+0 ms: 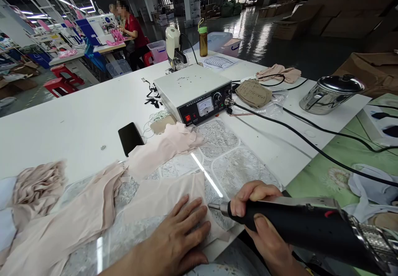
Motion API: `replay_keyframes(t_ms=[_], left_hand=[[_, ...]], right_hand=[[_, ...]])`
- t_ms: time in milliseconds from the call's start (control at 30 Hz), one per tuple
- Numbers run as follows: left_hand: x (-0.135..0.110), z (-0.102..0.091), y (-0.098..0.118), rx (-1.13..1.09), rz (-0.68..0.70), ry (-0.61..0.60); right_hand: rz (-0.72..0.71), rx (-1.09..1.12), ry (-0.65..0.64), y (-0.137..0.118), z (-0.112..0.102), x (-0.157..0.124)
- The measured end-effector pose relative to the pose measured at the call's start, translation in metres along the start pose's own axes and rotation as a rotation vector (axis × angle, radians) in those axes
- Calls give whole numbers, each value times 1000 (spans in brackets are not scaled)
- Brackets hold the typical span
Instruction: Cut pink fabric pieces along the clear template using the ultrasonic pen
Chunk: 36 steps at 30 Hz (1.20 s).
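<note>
My left hand lies flat with fingers spread on a pale pink fabric piece, which rests on a clear patterned mat. My right hand is wrapped round a black handheld ultrasonic cutter. The metal tip of the cutter meets the fabric's right edge, just beside my left fingertips; whether it touches cannot be made out. Another pile of pale pink fabric lies beyond, and layered strips spread to the left. The control box with a dial stands behind the mat.
A black phone lies left of the box. Brown card templates and a steel mug stand on the right, with a black cable running across. A bottle is at the back. A person in red sits at a sewing machine.
</note>
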<state>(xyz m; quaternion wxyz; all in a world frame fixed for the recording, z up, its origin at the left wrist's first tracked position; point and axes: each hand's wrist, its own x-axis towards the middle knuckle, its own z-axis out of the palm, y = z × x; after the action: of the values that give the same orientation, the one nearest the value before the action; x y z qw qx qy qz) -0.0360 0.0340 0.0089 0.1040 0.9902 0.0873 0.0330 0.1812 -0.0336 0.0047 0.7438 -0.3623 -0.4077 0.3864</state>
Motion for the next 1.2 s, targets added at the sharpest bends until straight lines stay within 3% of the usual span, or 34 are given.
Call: replay_keyframes(t_ms=[933,1200], left_hand=[[1,0,3,-37,-19,17],[2,0,3,-61,-30,12]], right_hand=[[-41,-6,47,1,8,9],[9,-23,26,-2,9,5]])
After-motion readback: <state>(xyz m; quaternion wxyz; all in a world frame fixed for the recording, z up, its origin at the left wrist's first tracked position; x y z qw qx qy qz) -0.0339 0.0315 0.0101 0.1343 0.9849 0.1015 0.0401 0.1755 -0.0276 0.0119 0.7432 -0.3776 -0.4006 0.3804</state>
